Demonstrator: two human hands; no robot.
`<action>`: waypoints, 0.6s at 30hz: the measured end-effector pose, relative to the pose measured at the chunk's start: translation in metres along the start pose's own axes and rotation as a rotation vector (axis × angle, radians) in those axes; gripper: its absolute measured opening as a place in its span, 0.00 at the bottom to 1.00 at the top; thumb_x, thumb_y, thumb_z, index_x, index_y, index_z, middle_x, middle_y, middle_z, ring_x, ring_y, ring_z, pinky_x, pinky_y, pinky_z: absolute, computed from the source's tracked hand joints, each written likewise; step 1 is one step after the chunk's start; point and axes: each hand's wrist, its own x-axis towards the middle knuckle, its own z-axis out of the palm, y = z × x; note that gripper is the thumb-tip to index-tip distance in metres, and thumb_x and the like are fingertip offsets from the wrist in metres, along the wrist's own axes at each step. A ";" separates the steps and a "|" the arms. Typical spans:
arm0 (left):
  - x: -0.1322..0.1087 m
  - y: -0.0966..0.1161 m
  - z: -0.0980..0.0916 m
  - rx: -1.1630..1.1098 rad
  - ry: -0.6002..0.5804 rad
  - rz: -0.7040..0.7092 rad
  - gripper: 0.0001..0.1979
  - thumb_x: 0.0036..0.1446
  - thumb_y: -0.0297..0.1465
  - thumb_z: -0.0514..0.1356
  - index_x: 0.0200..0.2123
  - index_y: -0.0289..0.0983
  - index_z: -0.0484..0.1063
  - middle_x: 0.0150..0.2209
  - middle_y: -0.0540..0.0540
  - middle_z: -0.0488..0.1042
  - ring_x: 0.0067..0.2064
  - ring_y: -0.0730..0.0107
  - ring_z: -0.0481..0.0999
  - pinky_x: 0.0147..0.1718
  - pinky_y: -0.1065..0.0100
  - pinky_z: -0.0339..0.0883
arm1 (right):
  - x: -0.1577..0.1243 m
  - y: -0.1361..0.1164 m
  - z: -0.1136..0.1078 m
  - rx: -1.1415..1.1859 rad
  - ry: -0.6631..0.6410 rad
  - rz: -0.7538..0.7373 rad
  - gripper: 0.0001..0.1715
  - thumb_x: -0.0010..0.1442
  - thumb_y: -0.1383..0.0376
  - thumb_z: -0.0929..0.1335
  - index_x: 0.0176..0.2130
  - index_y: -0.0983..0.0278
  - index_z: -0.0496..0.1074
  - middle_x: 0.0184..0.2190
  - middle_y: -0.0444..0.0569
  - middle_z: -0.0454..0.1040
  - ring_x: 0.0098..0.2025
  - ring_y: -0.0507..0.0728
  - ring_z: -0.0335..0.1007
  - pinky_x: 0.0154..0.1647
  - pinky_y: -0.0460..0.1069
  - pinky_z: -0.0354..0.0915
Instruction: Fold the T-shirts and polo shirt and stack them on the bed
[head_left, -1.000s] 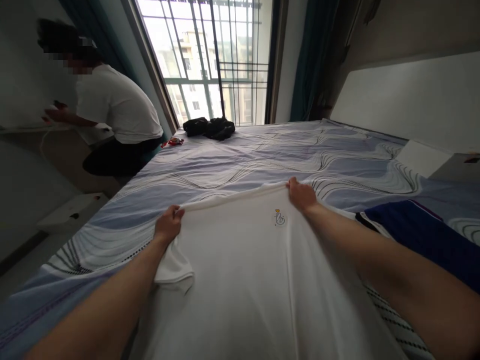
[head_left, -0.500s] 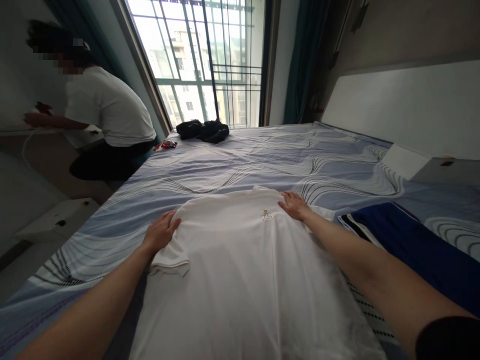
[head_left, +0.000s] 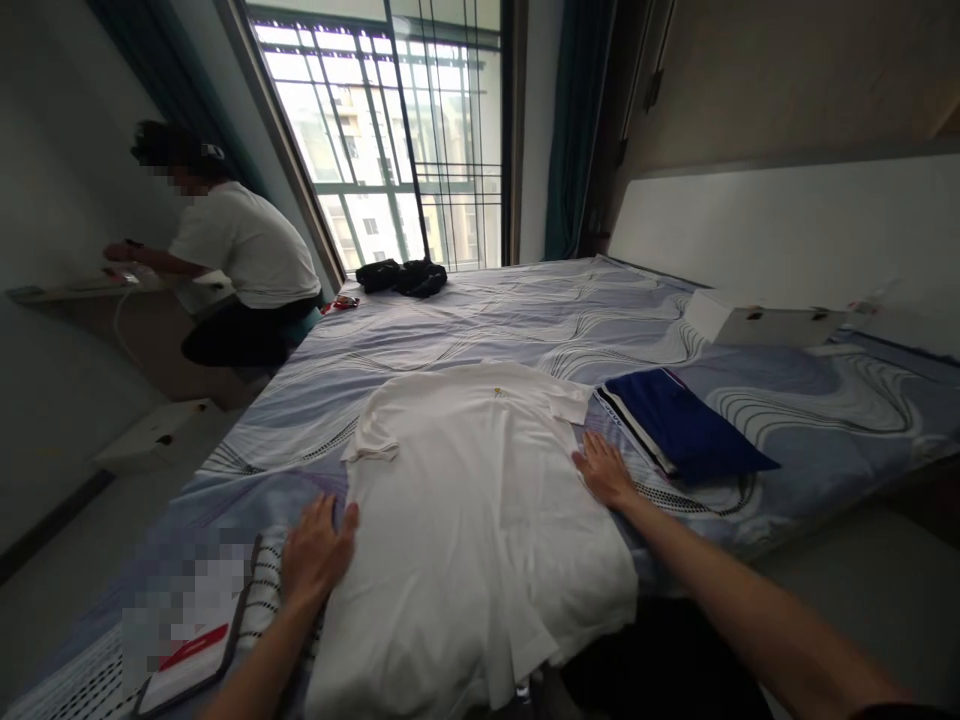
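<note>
A white short-sleeved T-shirt (head_left: 457, 500) lies spread on the bed, its collar end toward the window and its hem at the near edge. A small printed motif shows on its chest. My left hand (head_left: 319, 545) rests at the shirt's left side, below the sleeve, fingers stretched out. My right hand (head_left: 604, 470) lies on the opposite side edge, below the right sleeve, with its fingers extended. Neither hand grips the cloth. Just beyond my right hand is a folded stack of dark blue clothing (head_left: 690, 425) with black and white edges.
The patterned bedsheet (head_left: 480, 330) covers the bed. A clipboard-like flat item (head_left: 191, 640) lies at near left. Black clothing (head_left: 405, 278) and a small red packet (head_left: 345, 302) sit toward the window. Another person (head_left: 255, 245) sits at left by a shelf (head_left: 67, 292).
Both my hands have moved from the shirt's shoulders down along its sides toward me. The view has shifted back, bringing the hem and the flat item into sight.
</note>
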 end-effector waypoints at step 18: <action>-0.159 -0.043 -0.079 -0.666 -0.119 -0.522 0.28 0.45 0.55 0.59 0.36 0.38 0.75 0.26 0.45 0.78 0.34 0.52 0.80 0.33 0.60 0.71 | -0.141 0.053 -0.054 0.630 0.255 0.385 0.26 0.47 0.45 0.67 0.34 0.64 0.73 0.31 0.55 0.80 0.35 0.64 0.76 0.37 0.53 0.66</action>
